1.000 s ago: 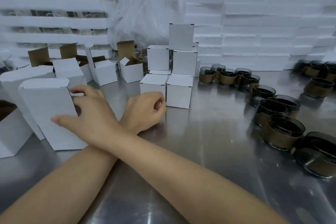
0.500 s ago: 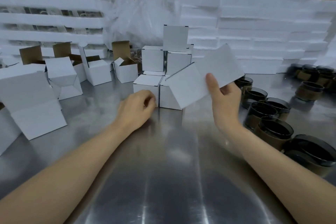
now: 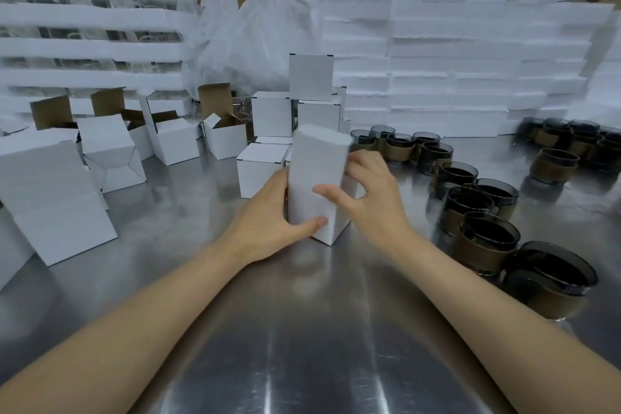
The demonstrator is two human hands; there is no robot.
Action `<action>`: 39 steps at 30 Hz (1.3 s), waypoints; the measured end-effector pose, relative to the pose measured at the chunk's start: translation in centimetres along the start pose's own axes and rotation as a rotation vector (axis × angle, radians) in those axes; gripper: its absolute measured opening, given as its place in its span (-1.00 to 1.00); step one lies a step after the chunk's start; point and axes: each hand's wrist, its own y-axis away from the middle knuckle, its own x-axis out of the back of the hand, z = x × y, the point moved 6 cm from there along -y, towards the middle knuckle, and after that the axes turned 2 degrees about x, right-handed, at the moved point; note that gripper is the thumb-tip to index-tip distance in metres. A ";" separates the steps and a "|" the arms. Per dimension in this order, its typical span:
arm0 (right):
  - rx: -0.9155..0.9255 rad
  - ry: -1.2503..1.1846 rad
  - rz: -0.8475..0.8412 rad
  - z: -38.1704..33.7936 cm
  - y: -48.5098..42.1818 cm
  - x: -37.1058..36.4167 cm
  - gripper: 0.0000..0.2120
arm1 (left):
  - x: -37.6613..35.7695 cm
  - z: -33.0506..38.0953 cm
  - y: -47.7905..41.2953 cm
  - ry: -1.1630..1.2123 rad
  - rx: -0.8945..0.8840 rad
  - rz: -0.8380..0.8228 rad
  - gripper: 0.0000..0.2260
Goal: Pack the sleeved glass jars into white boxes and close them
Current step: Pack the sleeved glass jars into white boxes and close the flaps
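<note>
Both the left hand (image 3: 272, 215) and right hand (image 3: 369, 198) grip a tall white cardboard box (image 3: 316, 178), its long axis upright, lower end on the shiny steel desk (image 3: 302, 329).

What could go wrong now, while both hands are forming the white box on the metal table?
1. The white box, gripped by the left hand and the right hand, stands right against the closed boxes behind it; a careless push might shift them.
2. The sleeved glass jars crowd beside the right forearm; a sideways sweep could knock them together.
3. The metal table looks smooth, so the box may slide.
</note>
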 end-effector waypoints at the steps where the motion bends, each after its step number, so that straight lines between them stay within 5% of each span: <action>1: 0.046 0.012 -0.002 -0.3 0.0 0.1 -0.59 | 0.0 -0.3 0.0 0.051 0.004 -0.014 -0.38; 10: 0.379 0.074 0.016 -1.6 0.2 0.9 -0.82 | -0.2 -0.5 -0.2 0.277 0.029 -0.138 -0.28; 15: 0.570 0.065 0.014 -4.4 1.0 0.0 -0.83 | 0.1 -0.2 -0.2 0.313 0.013 -0.142 -0.54; 24: 0.264 0.015 -0.228 -2.7 1.2 -0.9 -0.59 | 1.6 0.5 -0.2 0.130 -0.103 0.134 -0.43; 28: 0.176 -0.096 -0.161 -2.5 1.0 -1.1 -0.55 | 1.8 2.2 0.3 -0.097 -0.376 0.174 -0.49; 39: -0.147 0.296 0.032 1.9 -0.1 0.6 -0.78 | 2.0 1.5 0.1 -0.139 -0.288 0.145 -0.72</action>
